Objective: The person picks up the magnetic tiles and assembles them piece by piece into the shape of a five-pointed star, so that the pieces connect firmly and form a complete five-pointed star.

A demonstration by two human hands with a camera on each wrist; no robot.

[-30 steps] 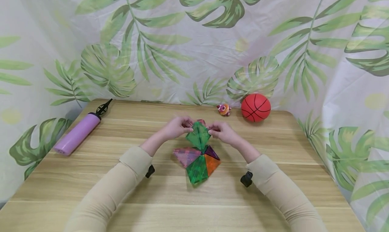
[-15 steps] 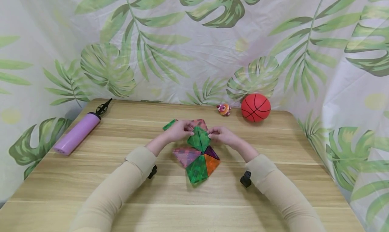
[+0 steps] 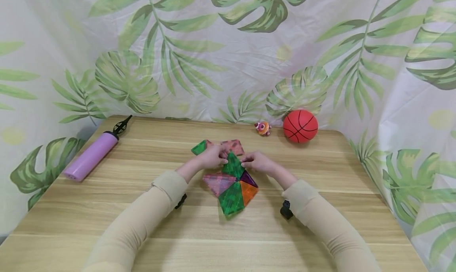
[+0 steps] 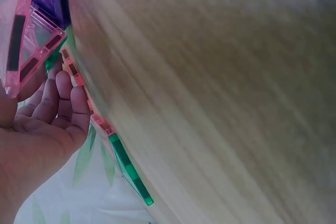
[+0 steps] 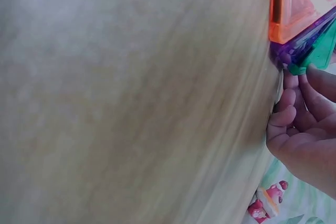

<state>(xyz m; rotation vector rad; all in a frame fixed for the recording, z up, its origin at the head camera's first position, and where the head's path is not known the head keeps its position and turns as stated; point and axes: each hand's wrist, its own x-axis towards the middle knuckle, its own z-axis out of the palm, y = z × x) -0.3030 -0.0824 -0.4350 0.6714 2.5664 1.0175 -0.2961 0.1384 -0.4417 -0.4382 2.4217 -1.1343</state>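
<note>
In the head view my left hand (image 3: 211,156) and right hand (image 3: 259,162) hold a green translucent magnetic tile (image 3: 233,167) by its two sides, tilted over the table. The right wrist view shows my right thumb and fingertips pinching a corner of that green tile (image 5: 321,51). Its lower tip meets a raised cluster of tiles: a pink tile (image 3: 218,182), a second green tile (image 3: 231,200), an orange tile (image 3: 249,193) and a purple tile (image 3: 249,179). From the left wrist, the pink tile (image 4: 23,30) partly hides my left fingertips.
Behind my hands lie a flat pink tile (image 3: 233,146) and a green tile (image 3: 199,147). Toward the back right sit a red ball (image 3: 300,126) and a small toy figure (image 3: 263,128). A purple hand pump (image 3: 92,156) lies by the table's left edge.
Both hands have come nearer to me, lowering the green tile and folding it inward against the cluster. The flat tiles behind have come into view.
</note>
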